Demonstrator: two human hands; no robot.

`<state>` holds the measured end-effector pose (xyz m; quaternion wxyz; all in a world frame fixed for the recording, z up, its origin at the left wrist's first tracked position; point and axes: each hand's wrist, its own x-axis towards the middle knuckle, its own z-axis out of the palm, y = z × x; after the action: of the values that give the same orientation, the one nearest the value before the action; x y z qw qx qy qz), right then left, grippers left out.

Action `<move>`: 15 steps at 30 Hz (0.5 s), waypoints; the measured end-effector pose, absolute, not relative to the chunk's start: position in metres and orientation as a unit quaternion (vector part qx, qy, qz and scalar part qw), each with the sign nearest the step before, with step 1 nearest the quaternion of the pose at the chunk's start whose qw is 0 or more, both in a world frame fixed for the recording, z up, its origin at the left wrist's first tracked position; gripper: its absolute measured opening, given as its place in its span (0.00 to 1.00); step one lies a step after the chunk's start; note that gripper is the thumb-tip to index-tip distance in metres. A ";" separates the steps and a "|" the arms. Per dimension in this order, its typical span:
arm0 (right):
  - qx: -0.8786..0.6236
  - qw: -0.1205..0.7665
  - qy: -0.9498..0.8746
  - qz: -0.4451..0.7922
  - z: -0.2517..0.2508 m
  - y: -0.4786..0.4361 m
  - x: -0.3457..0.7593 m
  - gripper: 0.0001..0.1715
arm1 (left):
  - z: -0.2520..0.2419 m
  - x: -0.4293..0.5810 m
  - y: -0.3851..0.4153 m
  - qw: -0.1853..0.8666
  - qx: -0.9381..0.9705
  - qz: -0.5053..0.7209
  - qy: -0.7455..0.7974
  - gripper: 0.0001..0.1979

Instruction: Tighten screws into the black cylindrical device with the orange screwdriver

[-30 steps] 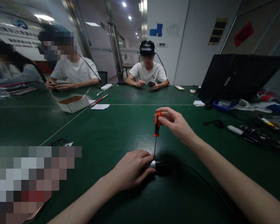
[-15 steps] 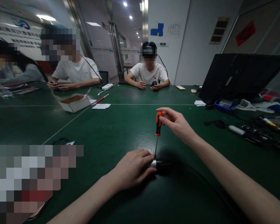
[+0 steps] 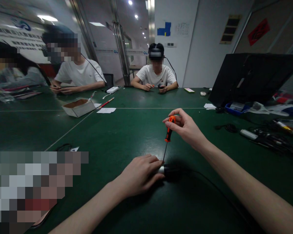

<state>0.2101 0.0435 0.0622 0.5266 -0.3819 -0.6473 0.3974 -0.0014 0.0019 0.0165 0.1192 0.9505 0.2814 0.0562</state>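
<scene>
My left hand (image 3: 144, 174) is closed round a silver and black cylindrical tool (image 3: 172, 171) lying on the green table. Its silver part is mostly hidden under my fingers, and a black cable (image 3: 217, 187) runs from its dark end to the right. Above it, my right hand (image 3: 184, 125) pinches the orange and black handle of a screwdriver (image 3: 169, 133). The shaft points down, slightly tilted, and its tip meets the silver part beside my left fingertips. What the tip sits in is too small to make out.
On the right lie another silver tool (image 3: 249, 134) and tangled black cables (image 3: 271, 139), below a black monitor (image 3: 256, 79). An open white box (image 3: 79, 109) and paper (image 3: 106, 110) are at the left. Across the table (image 3: 127, 126) several people sit.
My right fingers have shifted round the screwdriver handle, and its top now leans a little more to the right. My left hand stays on the cylindrical tool.
</scene>
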 end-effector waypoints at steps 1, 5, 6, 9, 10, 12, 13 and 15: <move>-0.379 0.523 -0.657 0.388 0.063 0.044 0.210 0.13 | 0.017 -0.001 0.002 0.120 0.950 0.055 0.283 0.12; -0.378 0.508 -0.677 0.376 0.064 0.045 0.212 0.15 | 0.017 -0.002 0.002 0.124 0.949 0.052 0.285 0.12; -0.376 0.506 -0.676 0.381 0.064 0.045 0.212 0.15 | 0.017 -0.002 0.002 0.125 0.949 0.052 0.285 0.12; -0.371 0.519 -0.657 0.402 0.063 0.045 0.211 0.15 | 0.018 -0.001 0.002 0.125 0.948 0.054 0.287 0.12; -0.371 0.525 -0.650 0.405 0.062 0.046 0.210 0.16 | 0.018 -0.001 0.002 0.124 0.948 0.056 0.287 0.12; -0.376 0.537 -0.636 0.407 0.061 0.045 0.210 0.18 | 0.018 -0.001 0.001 0.124 0.949 0.060 0.285 0.12; -0.378 0.539 -0.631 0.410 0.061 0.045 0.209 0.18 | 0.018 -0.001 0.001 0.124 0.949 0.061 0.284 0.12; -0.378 0.536 -0.631 0.414 0.061 0.044 0.209 0.18 | 0.018 -0.001 0.001 0.125 0.949 0.060 0.283 0.12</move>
<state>0.2092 0.0440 0.0615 0.5361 -0.3780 -0.6310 0.4141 -0.0010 0.0014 0.0182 0.1252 0.9490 0.2831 0.0604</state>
